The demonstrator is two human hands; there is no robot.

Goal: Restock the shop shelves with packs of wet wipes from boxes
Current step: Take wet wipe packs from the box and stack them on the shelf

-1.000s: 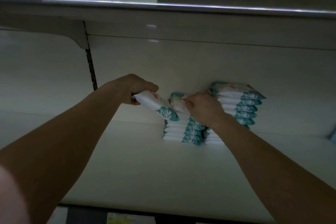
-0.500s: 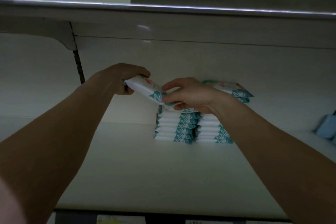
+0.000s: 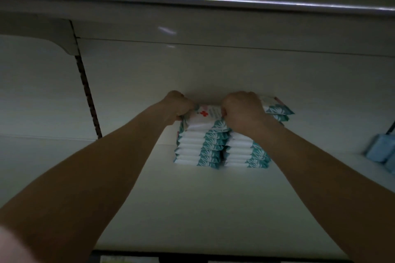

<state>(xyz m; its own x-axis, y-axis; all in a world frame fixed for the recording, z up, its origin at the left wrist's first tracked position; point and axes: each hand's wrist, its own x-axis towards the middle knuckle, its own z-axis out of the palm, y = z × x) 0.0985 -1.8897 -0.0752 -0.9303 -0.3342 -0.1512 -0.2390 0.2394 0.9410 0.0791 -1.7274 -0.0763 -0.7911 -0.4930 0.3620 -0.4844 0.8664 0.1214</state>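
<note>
Shelf [image 3: 192,209] — two stacks of packs are set just beside each other at the rear, near the back panel [image 3: 213,70].
Left stack [image 3: 198,149]: the top pack [image 3: 205,113] is laid on it, gripped at its left end by the left hand [image 3: 177,105] and at its right end by the right hand [image 3: 241,109].
Right stack [image 3: 248,153]: its top is partly covered by the right hand.
Further packs [image 3: 380,151] are placed well apart, at the far right.
A slotted upright [image 3: 87,96] is fixed behind, to the left — an upper shelf [image 3: 192,21] is mounted overhead.

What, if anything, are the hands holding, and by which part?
One wet wipes pack, lying on top of the left stack. The left hand grips its left end, the right hand its right end.
</note>
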